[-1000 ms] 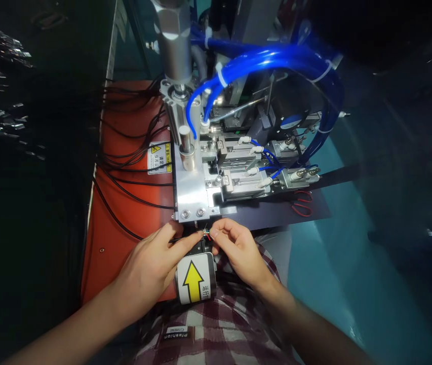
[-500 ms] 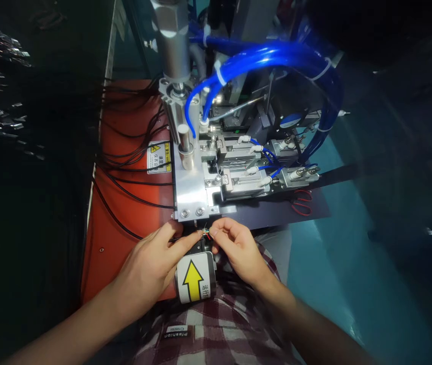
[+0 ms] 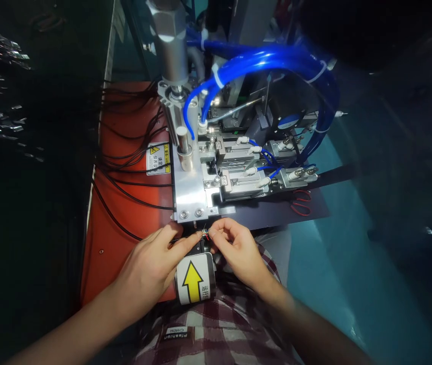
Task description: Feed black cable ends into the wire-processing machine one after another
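Small coloured wires (image 3: 205, 233), with a red one among them, lie between my fingertips just in front of the machine's silver plate (image 3: 191, 195). My right hand (image 3: 236, 246) pinches them from the right, thumb and forefinger together. From the left, my left hand (image 3: 158, 256) reaches in with a fingertip at the wires' left end; its other fingers are bent beside the machine's front edge and partly hidden. Whether the left fingers grip anything cannot be made out. Below the wires is a white label with a yellow arrow (image 3: 193, 281).
Thick blue tubes (image 3: 269, 58) arch over metal cylinders (image 3: 242, 182) at the back. Black cables (image 3: 135, 200) cross the orange-red surface (image 3: 124, 223) on the left. Red-handled scissors (image 3: 301, 204) lie on the dark plate at the right.
The camera view has shifted very slightly. Both hands keep nearly the same place, and the wires between the fingertips look slightly turned.
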`<act>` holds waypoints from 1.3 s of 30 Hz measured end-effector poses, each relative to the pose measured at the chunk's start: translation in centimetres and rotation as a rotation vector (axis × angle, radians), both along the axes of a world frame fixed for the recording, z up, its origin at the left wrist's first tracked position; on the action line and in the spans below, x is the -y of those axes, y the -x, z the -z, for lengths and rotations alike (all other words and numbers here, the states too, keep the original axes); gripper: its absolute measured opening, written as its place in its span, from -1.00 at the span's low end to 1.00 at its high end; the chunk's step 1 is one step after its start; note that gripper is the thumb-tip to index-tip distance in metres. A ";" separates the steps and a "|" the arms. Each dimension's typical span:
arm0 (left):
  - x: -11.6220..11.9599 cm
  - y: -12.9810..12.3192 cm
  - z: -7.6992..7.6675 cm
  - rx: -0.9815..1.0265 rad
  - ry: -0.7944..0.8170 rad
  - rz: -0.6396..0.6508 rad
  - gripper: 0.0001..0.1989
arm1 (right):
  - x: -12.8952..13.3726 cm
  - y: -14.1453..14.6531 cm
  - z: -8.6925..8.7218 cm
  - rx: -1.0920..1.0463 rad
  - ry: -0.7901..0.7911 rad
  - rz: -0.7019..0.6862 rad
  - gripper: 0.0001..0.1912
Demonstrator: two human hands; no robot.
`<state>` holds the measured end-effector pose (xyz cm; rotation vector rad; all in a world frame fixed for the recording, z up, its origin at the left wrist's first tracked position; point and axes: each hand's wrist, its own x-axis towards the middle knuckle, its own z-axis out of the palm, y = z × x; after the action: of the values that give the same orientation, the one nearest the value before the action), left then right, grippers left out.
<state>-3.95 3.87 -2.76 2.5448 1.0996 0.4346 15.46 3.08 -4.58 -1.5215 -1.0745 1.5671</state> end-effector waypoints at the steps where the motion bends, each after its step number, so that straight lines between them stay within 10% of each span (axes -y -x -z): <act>1: 0.0 0.0 0.0 0.006 0.002 0.001 -0.59 | 0.0 -0.1 0.0 -0.046 0.026 -0.009 -0.85; 20: 0.0 0.1 0.4 0.044 -0.025 -0.006 -0.59 | -0.5 0.6 1.0 -0.244 0.189 0.104 -0.77; 31: -0.1 0.1 0.1 0.062 -0.048 -0.001 -0.65 | 1.0 0.1 0.4 0.070 -0.086 0.094 -0.77; 39: -0.1 0.0 0.0 0.059 -0.056 -0.012 -0.67 | -0.5 1.9 0.1 -0.089 -0.026 0.212 -0.83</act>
<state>-3.92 4.02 -2.76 2.5573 1.0969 0.5470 13.58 3.55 -4.71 -1.4822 -0.8514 1.4541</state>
